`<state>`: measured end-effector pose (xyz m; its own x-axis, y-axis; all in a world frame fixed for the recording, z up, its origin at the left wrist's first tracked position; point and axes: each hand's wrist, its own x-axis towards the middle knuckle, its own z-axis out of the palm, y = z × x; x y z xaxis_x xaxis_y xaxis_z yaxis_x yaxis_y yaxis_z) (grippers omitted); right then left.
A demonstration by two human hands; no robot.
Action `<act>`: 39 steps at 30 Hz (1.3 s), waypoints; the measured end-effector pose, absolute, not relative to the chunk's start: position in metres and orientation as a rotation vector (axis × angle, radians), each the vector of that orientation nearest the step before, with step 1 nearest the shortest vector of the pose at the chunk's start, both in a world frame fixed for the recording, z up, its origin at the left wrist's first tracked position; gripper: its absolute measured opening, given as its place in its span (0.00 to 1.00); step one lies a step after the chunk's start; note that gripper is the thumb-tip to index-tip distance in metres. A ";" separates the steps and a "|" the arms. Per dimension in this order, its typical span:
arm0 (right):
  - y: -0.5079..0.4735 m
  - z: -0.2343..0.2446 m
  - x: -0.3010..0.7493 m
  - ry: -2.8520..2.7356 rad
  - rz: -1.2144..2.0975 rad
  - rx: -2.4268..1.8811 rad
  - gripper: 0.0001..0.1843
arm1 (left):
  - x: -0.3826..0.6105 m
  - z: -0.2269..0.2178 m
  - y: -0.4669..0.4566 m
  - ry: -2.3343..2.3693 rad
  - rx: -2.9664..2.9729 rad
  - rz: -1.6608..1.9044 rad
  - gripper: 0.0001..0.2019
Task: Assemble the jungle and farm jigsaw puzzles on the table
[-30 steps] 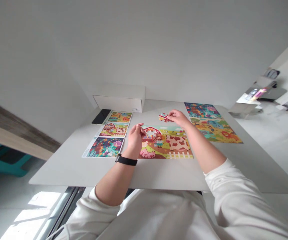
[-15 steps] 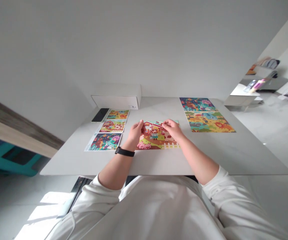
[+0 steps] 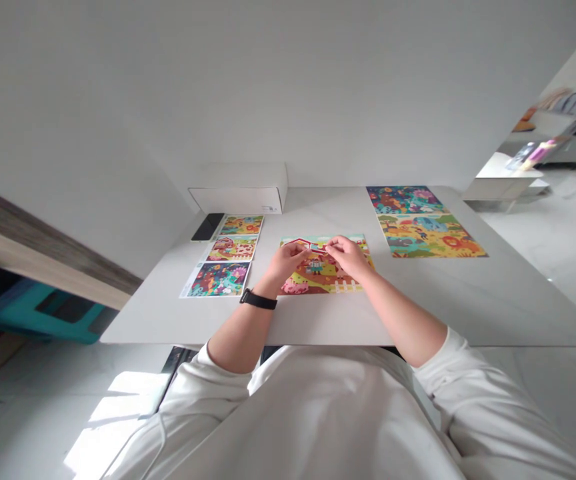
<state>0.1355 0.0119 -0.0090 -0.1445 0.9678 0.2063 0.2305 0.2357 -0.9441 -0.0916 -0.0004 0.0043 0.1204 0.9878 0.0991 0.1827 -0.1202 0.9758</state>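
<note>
A colourful farm jigsaw puzzle [image 3: 318, 279] lies flat on the white table [image 3: 318, 320], showing a red barn, a pig and a white fence. My right hand [image 3: 349, 257] pinches a small red-and-white jigsaw piece [image 3: 321, 247] over the puzzle's top edge. My left hand [image 3: 287, 261], with a black watch [image 3: 258, 299] on its wrist, rests by the barn, its fingertips reaching toward that piece. The fingers partly hide the piece, and I cannot tell whether my left hand grips it.
Three picture sheets [image 3: 218, 279] lie in a column left of the puzzle. Beyond them are a black phone [image 3: 207, 227] and a white box [image 3: 238, 199]. Two assembled colourful puzzles [image 3: 421, 230] lie to the right.
My hands have moved closer together above the puzzle's top edge, and the piece has moved with them. The view has also shifted slightly.
</note>
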 end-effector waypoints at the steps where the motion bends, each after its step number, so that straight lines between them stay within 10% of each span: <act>1: 0.013 -0.011 0.136 -1.574 0.974 -1.142 0.17 | -0.093 0.004 0.000 1.222 1.472 1.122 0.24; 17: 0.002 0.006 0.129 -2.077 0.246 -0.994 0.13 | -0.096 0.011 0.001 1.248 1.308 1.189 0.20; 39: 0.057 0.027 0.111 -2.011 0.260 -0.989 0.13 | -0.130 0.019 0.021 1.409 1.156 1.577 0.08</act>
<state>0.1106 0.0571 0.0265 -0.3193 0.7271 0.6077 0.5488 0.6647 -0.5069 -0.1296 0.0213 0.0187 -0.3432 0.9261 0.1568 0.0518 -0.1480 0.9876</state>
